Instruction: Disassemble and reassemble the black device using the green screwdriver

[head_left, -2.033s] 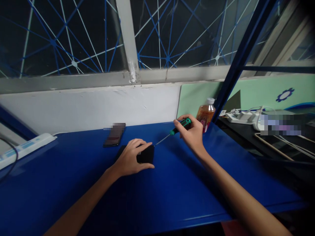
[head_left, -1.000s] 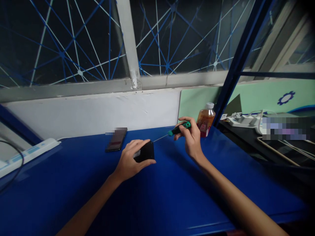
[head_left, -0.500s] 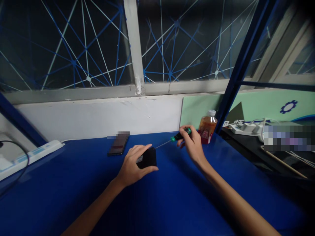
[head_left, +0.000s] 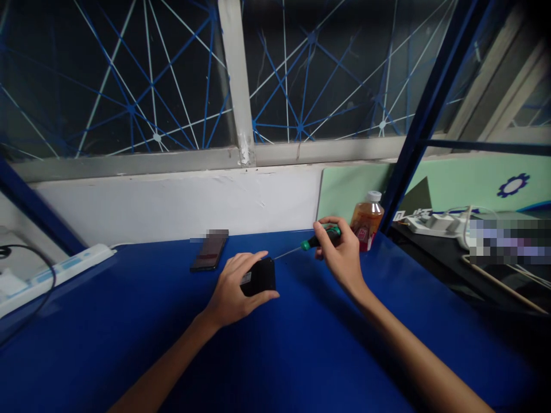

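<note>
A small black box-like object with a pale label on its left part is gripped between the thumb and fingers of my left hand. My right hand is closed round the black and green handle of a screwdriver. The screwdriver's thin shaft slants down to the left, its tip at the upper right corner of the black object. Whether the tip sits in a screw is too small to tell.
On the blue table a dark phone lies behind my left hand. A bottle of orange-red drink stands beyond my right hand. Power strips lie at the far left and right.
The fingers of my right hand have shifted round the screwdriver's handle, and that hand sits slightly further right. My left hand keeps its hold on the black object. The whole view has shifted slightly.
</note>
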`<action>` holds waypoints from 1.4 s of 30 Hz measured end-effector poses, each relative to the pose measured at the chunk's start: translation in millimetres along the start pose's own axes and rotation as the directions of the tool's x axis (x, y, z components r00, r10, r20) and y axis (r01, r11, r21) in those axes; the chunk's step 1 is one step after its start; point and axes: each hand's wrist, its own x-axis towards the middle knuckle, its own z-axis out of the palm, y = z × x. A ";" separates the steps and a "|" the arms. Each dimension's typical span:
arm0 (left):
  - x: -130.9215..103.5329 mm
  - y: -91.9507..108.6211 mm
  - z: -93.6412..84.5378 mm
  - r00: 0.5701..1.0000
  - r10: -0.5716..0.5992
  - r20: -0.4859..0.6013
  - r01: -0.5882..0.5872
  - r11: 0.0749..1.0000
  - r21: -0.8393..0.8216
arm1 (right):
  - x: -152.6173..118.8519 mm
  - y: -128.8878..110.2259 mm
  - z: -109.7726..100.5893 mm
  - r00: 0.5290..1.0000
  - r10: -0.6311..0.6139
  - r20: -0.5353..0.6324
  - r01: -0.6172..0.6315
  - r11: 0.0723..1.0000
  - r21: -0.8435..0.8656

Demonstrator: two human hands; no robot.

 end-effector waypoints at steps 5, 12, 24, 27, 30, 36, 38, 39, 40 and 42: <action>0.9 -0.4 -1.2 1.000 -0.006 -0.021 0.006 1.000 -0.012 | 1.7 4.8 -2.3 0.994 0.010 0.106 -0.027 0.987 0.157; 1.1 -0.1 0.3 1.000 -0.010 -0.020 0.009 1.000 -0.015 | 1.5 1.4 0.0 0.991 0.006 0.137 -0.029 0.985 0.171; 4.6 3.0 -6.1 0.998 -0.050 -0.030 0.048 0.997 -0.063 | 5.0 1.9 -6.6 0.983 0.015 0.184 -0.030 0.996 0.082; 5.1 2.6 -5.5 0.998 -0.050 -0.030 0.048 0.997 -0.060 | 4.9 4.4 -5.2 0.984 0.001 0.181 -0.025 0.991 0.128; 4.6 2.8 -4.9 0.998 -0.049 -0.028 0.047 0.997 -0.057 | 2.3 1.1 -2.7 0.992 -0.024 0.125 0.016 0.998 0.067; 5.4 3.3 -5.7 0.996 -0.082 -0.040 0.081 0.996 -0.032 | 0.3 -4.3 -3.7 0.995 -0.063 0.078 0.065 0.998 -0.019; 5.9 2.9 -6.2 0.994 -0.107 -0.032 0.106 0.994 -0.037 | 2.0 -2.2 -5.4 0.989 -0.072 0.131 0.071 0.997 0.015; 5.9 2.6 -6.4 0.993 -0.117 -0.026 0.116 0.992 -0.041 | 2.9 -0.8 -5.9 0.985 -0.076 0.157 0.070 0.997 0.046; 5.8 2.3 -6.3 0.992 -0.126 -0.019 0.126 0.991 -0.042 | 3.6 0.3 -6.1 0.981 -0.082 0.175 0.069 0.995 0.077; 5.2 1.8 -5.9 0.991 -0.136 -0.001 0.136 0.990 -0.037 | 4.1 1.4 -5.4 0.980 -0.092 0.175 0.073 0.991 0.113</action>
